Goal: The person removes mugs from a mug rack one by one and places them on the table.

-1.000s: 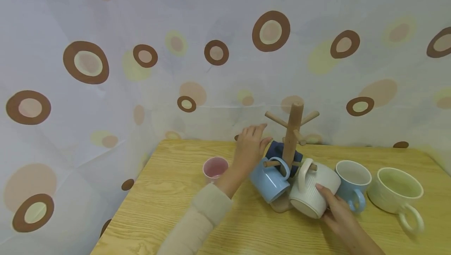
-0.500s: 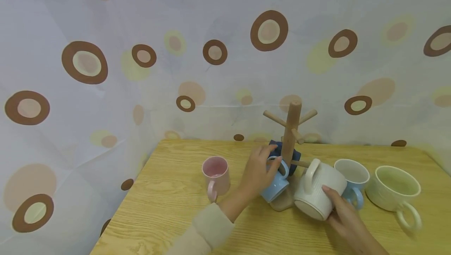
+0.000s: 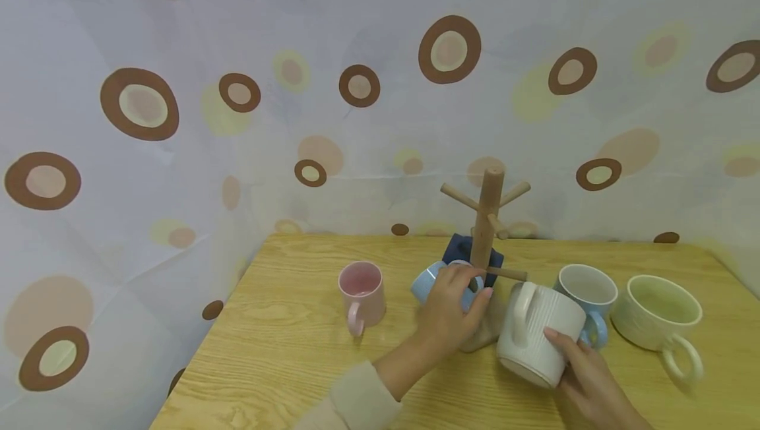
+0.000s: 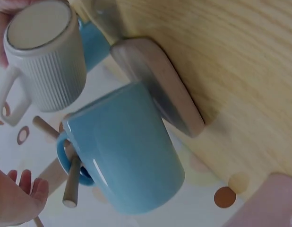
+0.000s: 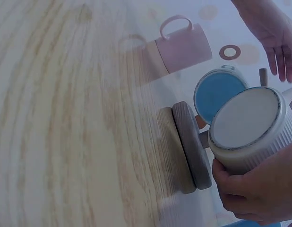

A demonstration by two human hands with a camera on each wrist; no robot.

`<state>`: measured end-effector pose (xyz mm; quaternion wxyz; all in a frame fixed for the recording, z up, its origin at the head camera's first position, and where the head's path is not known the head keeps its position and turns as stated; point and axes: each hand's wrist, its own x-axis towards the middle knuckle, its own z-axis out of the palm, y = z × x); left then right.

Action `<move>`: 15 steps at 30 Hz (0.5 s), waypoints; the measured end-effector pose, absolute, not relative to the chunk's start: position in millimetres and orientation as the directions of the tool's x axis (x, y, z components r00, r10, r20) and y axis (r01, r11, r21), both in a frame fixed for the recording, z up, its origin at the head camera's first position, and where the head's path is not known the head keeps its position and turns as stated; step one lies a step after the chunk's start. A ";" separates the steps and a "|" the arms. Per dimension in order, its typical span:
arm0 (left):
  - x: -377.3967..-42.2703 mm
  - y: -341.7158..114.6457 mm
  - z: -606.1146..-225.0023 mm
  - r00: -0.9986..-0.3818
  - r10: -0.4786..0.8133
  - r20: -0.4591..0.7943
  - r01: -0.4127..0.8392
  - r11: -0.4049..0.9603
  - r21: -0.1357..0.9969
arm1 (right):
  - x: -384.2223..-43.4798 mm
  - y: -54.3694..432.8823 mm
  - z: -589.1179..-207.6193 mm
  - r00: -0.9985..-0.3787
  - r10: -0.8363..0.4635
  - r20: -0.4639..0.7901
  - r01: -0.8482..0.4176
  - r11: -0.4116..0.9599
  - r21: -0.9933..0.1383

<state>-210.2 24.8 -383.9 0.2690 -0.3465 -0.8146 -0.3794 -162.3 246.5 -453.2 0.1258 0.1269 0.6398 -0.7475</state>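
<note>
My right hand point(image 3: 588, 377) grips a white ribbed mug point(image 3: 537, 337) by its side, tilted with its base toward me and handle to the left. It stands in front of a wooden mug tree point(image 3: 487, 219). A light blue mug point(image 4: 122, 146) hangs by its handle on a lower peg point(image 4: 72, 184) of the tree. In the head view my left hand point(image 3: 448, 311) overlaps that mug; in the left wrist view its loose fingers point(image 4: 39, 189) lie beyond the peg, apart from the mug. Behind the trunk is a dark navy mug point(image 3: 460, 245), partly hidden.
A pink mug point(image 3: 371, 298) stands upright on the wooden table point(image 3: 285, 324) at left. To the right are a blue mug with a white inside point(image 3: 584, 285) and a wide pale green mug point(image 3: 644, 328). A bare lower peg point(image 3: 509, 274) points right; patterned cloth hangs behind.
My left hand has moved down and right, from beside the tree to over the light blue mug. The white mug has come off the right peg, shifting slightly right and toward me.
</note>
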 end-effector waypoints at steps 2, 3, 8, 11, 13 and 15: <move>-206.6 27.0 -386.4 -0.646 0.375 0.665 0.758 0.419 0.500 | -160.2 244.0 -451.2 -0.932 -0.010 -0.362 0.360 -0.125 -0.924; -205.2 28.1 -387.8 -0.664 0.382 0.642 0.746 0.384 0.543 | -158.9 242.3 -450.3 -0.934 -0.002 -0.358 0.356 -0.116 -0.927; -198.1 35.0 -395.2 -0.784 0.382 0.489 0.591 0.218 0.777 | -152.3 234.3 -446.2 -0.942 0.018 -0.336 0.333 -0.097 -0.938; -192.8 38.6 -396.4 -0.856 0.357 0.375 0.447 0.143 0.883 | -150.4 231.8 -445.9 -0.942 0.027 -0.334 0.329 -0.108 -0.938; -189.7 40.9 -395.9 -0.897 0.341 0.280 0.325 0.080 0.942 | -149.9 231.0 -446.9 -0.943 0.033 -0.332 0.326 -0.113 -0.939; -187.2 43.1 -394.2 -0.925 0.336 0.180 0.200 0.028 0.979 | -149.3 229.9 -447.6 -0.944 0.043 -0.328 0.322 -0.108 -0.941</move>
